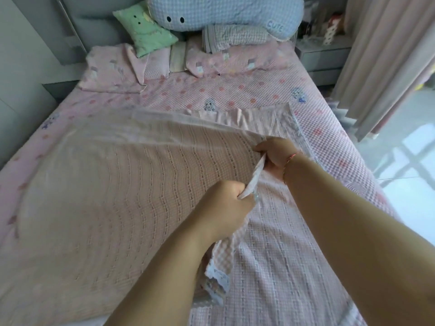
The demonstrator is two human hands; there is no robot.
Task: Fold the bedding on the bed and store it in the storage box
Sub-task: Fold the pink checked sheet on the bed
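We saw both hands clenched on blanket [113,184] edge: left hand [226,205] nearer, right hand [275,156] farther toward headboard; loose bulk billowed toward bed's left edge.

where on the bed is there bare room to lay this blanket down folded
Bare sheet lies between the pink pillows and the blanket edge, plus a strip along the curtain side. The headboard end is crowded with cushions.

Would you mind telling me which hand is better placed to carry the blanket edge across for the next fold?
Probably the right hand: it grips the blanket edge farther up, near the lifted fold. The left hand holds the same edge lower, suited to anchoring.
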